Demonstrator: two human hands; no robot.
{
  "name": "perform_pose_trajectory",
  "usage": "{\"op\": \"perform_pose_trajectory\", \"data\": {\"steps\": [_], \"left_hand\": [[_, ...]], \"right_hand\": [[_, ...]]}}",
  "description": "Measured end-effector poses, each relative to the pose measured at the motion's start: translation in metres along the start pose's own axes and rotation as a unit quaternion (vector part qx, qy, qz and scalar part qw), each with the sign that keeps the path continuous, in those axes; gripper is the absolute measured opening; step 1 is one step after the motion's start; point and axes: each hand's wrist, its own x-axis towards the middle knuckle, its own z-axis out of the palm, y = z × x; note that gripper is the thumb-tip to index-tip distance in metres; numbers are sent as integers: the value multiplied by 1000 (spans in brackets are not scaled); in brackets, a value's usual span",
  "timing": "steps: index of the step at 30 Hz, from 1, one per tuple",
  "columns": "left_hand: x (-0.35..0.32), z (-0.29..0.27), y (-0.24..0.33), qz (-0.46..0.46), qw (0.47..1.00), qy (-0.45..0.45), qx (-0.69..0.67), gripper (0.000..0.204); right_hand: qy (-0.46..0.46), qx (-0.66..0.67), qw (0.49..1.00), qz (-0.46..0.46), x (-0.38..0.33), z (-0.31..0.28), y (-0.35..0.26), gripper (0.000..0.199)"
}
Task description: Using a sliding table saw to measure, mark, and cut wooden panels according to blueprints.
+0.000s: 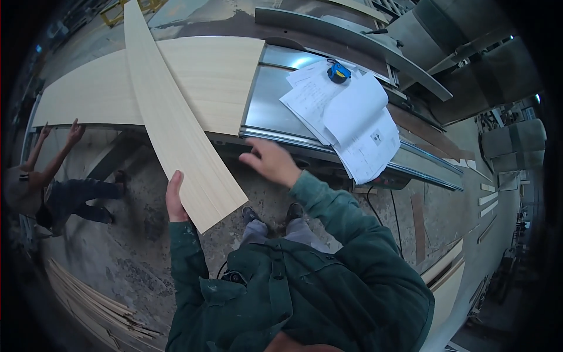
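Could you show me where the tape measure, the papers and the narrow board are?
Tape measure (338, 73): head view, on the middle of its case.
Papers (353, 114): head view, on the curled white sheet.
Narrow board (169, 117): head view, on its upper face, about midway along.

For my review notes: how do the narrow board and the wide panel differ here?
The narrow board is a slim strip, while the wide panel is much broader. The narrow board slants across above the wide panel, its near end held in the left hand; the wide panel lies flat on the metal table, partly hidden by the narrow board. Both are pale and wood-grained.
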Motion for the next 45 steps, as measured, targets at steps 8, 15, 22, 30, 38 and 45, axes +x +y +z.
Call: {"op": "perform_pose_trajectory", "data": {"steps": [8, 15, 22, 30, 38, 45], "left_hand": [[-50, 10, -34, 3, 1000, 14, -24, 67], [-65, 30, -68, -9, 1000, 13, -18, 71], [-62, 47, -92, 14, 1000, 21, -10, 72], [-57, 47, -101, 26, 998, 51, 23, 77], [-66, 61, -121, 20, 999, 47, 7, 74], [-80, 74, -136, 26, 999, 28, -2, 74]], "right_hand": [[174, -413, 894, 9, -51, -102, 133, 54], [192, -405, 868, 214, -136, -137, 158, 53], [164, -410, 878, 183, -118, -146, 141, 62], [56, -372, 923, 79, -92, -145, 182, 66], [12, -350, 937, 7, -126, -193, 237, 53], [5, -227, 974, -4, -199, -271, 284, 49]]}}
